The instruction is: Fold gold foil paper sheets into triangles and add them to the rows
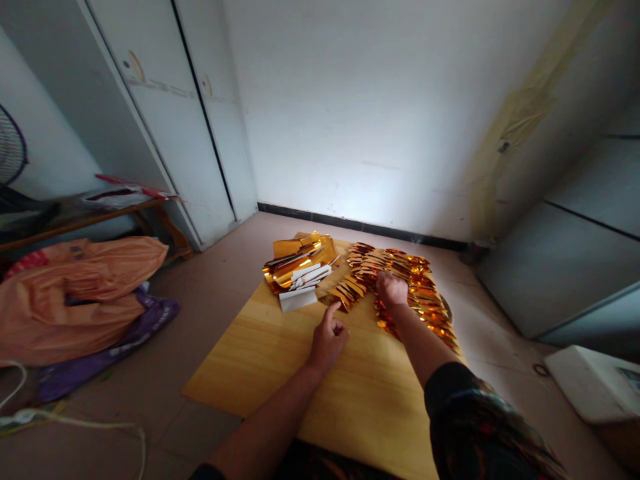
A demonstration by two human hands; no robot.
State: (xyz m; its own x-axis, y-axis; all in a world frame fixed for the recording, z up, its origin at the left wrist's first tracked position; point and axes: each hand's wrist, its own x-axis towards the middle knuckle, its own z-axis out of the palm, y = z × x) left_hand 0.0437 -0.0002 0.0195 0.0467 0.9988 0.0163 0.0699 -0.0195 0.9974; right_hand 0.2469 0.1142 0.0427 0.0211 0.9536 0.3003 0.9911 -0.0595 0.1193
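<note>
My left hand [330,339] is over the wooden table, index finger stretched out and the other fingers curled, with nothing visible in it. Its fingertip is at the near end of a short row of folded gold foil papers [349,291]; whether it touches them I cannot tell. Further right, my right hand [393,289] is closed, fingers curled down among several rows of the same folded gold papers [423,293]. What its fingers grip is hidden. Left of the rows lies a loose pile of flat gold and white sheets [300,263].
The wooden tabletop [260,360] extends toward me. An orange cloth or bag [85,287] and a purple bag [110,353] lie on the left, near a cable [100,425]. A white box [595,383] stands at right. Behind are a wall [370,120] and cabinet [160,113].
</note>
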